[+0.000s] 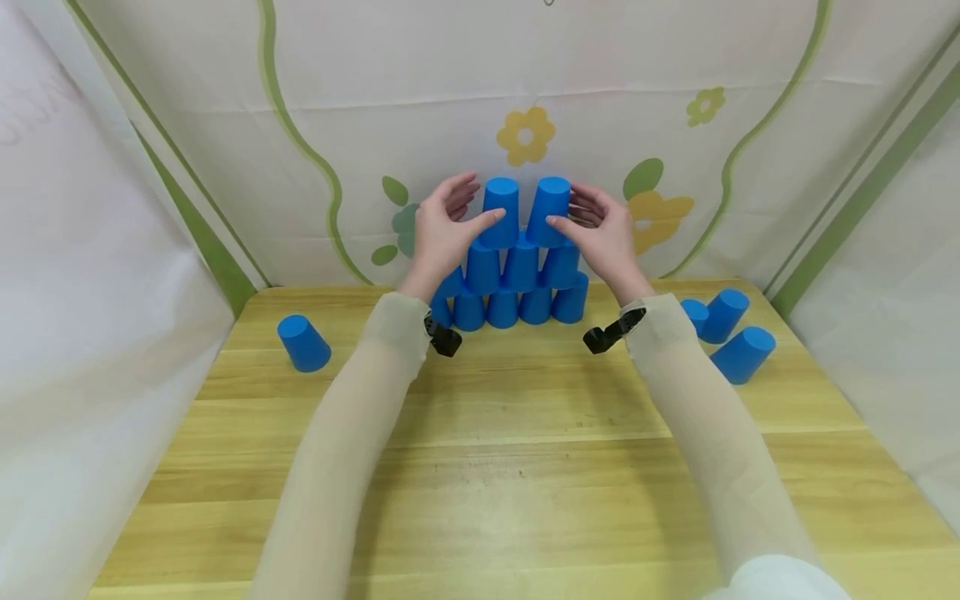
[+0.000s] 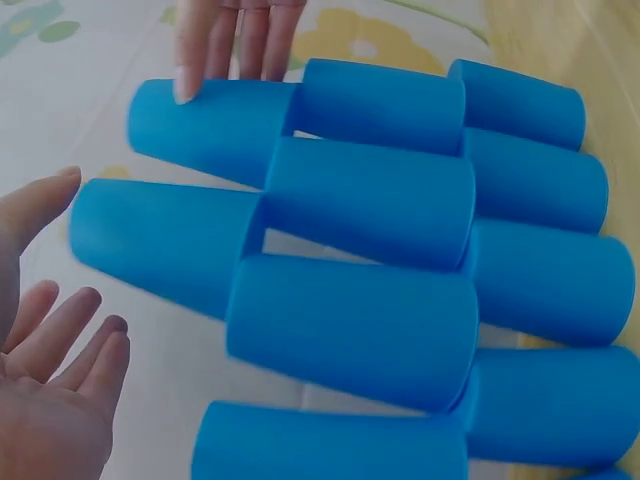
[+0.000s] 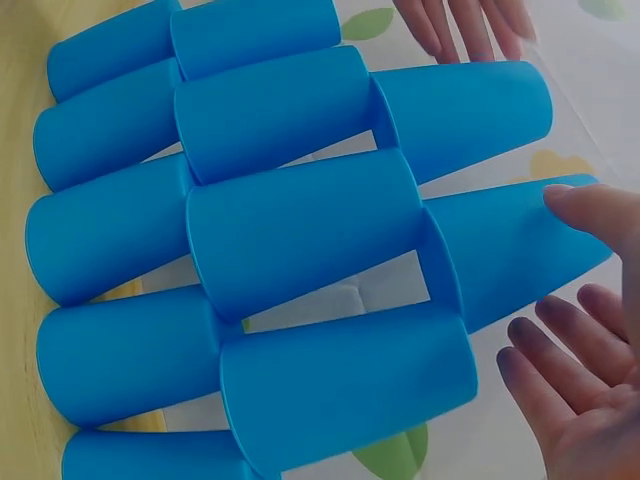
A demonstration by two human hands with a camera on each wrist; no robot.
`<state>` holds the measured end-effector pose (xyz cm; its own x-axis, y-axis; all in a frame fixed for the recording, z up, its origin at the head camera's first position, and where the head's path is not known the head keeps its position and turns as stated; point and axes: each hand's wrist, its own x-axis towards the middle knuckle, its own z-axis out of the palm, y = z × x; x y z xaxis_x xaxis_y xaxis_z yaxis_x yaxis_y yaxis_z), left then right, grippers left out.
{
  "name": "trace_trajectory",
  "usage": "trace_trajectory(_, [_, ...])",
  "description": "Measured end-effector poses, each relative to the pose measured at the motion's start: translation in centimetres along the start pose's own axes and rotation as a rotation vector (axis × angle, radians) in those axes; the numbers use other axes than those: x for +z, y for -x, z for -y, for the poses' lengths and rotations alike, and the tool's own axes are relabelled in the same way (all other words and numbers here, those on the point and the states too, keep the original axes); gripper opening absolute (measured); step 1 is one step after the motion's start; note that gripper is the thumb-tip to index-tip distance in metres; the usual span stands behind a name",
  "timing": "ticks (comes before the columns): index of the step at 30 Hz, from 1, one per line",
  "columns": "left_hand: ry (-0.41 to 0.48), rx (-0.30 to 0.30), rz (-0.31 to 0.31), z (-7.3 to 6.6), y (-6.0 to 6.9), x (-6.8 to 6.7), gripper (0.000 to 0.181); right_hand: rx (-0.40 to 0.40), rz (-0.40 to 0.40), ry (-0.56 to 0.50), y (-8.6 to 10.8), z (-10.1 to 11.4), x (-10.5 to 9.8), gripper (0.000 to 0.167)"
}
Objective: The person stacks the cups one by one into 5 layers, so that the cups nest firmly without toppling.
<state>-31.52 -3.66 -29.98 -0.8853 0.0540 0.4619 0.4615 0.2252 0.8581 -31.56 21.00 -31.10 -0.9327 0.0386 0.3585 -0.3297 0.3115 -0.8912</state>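
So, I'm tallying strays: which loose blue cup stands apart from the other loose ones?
The lone cup on the table's left, left of the stacked cups; the other three visible loose cups are grouped on the right.

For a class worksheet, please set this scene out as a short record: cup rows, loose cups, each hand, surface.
Bottom row: five blue cups
Second row: four blue cups
Third row: two, left cup and right cup, apart
Cup position: narrow ends up
Loose cups: one at left, three at right
Left hand: beside left cup, not gripping
Right hand: beside right cup, thumb over it; contact unclear
Surface: wooden table
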Motion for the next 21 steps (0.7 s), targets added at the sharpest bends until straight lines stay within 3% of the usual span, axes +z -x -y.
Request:
trace_trajectory(7, [0.046,0.046,-0.045,0.6,1.5,-3.7,0.062,-0.033,0.024,0.009,0.8,-0.1,-1.0,0.066])
trace_trajectory(13, [0.062,0.005,-0.082,2.2,3.5,-6.7,0.061,-0.057,0.033,0.058,2.0,-0.8,-2.6,0.064])
trace_trajectory(21, [0.061,-0.061,-0.089,4.3,7.5,-9.9,0.06,-0.029,0.054,0.159,4.5,-3.0,-5.7,0.064])
